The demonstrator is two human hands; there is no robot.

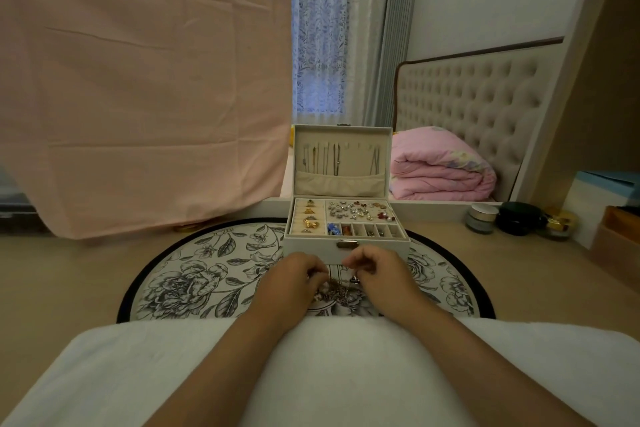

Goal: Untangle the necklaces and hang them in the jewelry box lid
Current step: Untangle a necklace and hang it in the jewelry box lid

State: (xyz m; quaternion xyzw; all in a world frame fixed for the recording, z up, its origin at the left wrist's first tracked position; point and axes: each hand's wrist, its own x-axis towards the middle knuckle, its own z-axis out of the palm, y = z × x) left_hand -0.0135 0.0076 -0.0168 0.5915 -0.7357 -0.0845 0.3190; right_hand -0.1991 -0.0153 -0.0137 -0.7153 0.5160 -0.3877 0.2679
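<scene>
**Both hands at the knot, low centre of the frame**

Your forearms came up from the bottom edge and met just below the middle of the picture. Your left hand (294, 279) lay knuckles up, its fingers curled down into the tangle of necklaces (337, 289). Your right hand (375, 274) was arched beside it, fingertips bent in and pinching at the same chains. The two hands were close together, with only the knot between them.

The tangle rested on the round flowered mat (194, 281), just in front of the jewelry box (311, 248). The box stood open at centre frame, and its trays held rings and small pieces. Its lid (346, 184) stood upright behind them, with a few chains (334, 159) already hanging inside it above the pocket.

A pink cloth (138, 80) filled the upper left. A folded pink blanket (440, 166) lay right of the lid, and small jars (481, 217) sat at the right edge.
</scene>
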